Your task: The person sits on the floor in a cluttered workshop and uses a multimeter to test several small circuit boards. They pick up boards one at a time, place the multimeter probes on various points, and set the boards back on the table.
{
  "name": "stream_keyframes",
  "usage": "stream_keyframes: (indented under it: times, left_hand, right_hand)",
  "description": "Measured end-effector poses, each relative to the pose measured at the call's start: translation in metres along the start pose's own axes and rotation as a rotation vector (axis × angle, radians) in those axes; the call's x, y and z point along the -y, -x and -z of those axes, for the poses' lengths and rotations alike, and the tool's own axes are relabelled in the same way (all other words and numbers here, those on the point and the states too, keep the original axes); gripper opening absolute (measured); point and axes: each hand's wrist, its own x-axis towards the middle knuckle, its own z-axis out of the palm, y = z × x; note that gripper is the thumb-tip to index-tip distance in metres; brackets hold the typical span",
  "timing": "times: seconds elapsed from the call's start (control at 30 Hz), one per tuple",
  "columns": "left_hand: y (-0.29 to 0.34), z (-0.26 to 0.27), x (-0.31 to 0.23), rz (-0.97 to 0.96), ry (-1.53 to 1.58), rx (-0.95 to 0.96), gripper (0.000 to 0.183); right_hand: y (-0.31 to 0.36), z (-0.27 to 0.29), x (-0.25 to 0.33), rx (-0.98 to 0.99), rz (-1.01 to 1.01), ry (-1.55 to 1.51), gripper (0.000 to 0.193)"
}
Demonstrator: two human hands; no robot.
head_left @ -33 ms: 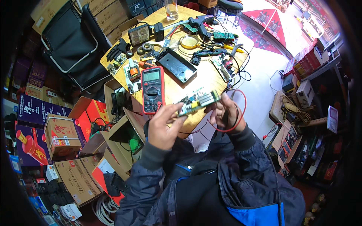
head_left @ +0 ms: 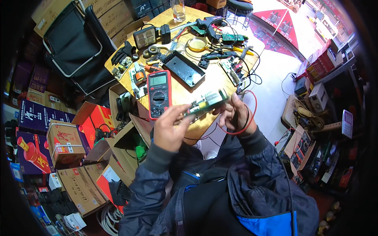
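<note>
A green circuit board (head_left: 201, 108) with a silver heat sink and a yellow part is tilted in the air above the table's near edge. My left hand (head_left: 170, 128) pinches its left end between thumb and fingers. At its right end, my right hand (head_left: 238, 114) has its fingers curled close to the board. A red test lead (head_left: 255, 112) and a dark one loop about that hand; the probe tips are hidden. Just beyond my left hand, a red multimeter (head_left: 159, 94) lies face up. Behind the board sits a black plastic tray-like case (head_left: 184, 69).
The wooden table (head_left: 214, 80) also carries a work lamp (head_left: 145, 37), a magnifying glass (head_left: 197, 44), a glue gun (head_left: 208, 27), tape rolls, a glass and other circuit boards. Open cartons (head_left: 130, 137) stand at the left, a black chair (head_left: 76, 47) beyond them. Shelves line the right.
The circuit board has tipped slightly in my hands, and its right end is a little higher. My right fingers have shifted slightly. The multimeter and table items have not moved.
</note>
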Motion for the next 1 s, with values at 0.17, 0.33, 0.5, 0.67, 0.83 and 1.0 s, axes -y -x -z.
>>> stream_keyframes:
  times: [0.17, 0.33, 0.5, 0.67, 0.83, 1.0]
  left_hand:
    - [-0.065, 0.001, 0.016, 0.304, 0.340, 0.029, 0.029]
    - [-0.090, -0.008, 0.039, 0.367, 0.324, -0.077, 0.026]
    - [-0.107, -0.019, 0.060, 0.369, 0.310, -0.134, 0.021]
    - [-0.114, -0.022, 0.067, 0.396, 0.284, -0.125, 0.023]
    - [-0.109, -0.016, 0.062, 0.404, 0.194, -0.131, 0.044]
    - [-0.096, -0.011, 0.056, 0.416, 0.234, -0.127, 0.060]
  right_hand:
    - [-0.032, 0.007, 0.009, -0.067, 0.098, -0.012, 0.073]
    - [-0.022, 0.027, -0.008, -0.069, 0.110, -0.067, 0.083]
    - [-0.007, 0.038, -0.022, -0.071, 0.105, -0.110, 0.075]
    - [0.004, 0.033, -0.022, -0.117, 0.010, -0.075, 0.055]
    - [0.008, 0.023, -0.016, -0.240, 0.074, 0.010, 0.044]
    - [-0.017, 0.020, 0.002, -0.340, 0.237, 0.086, 0.042]
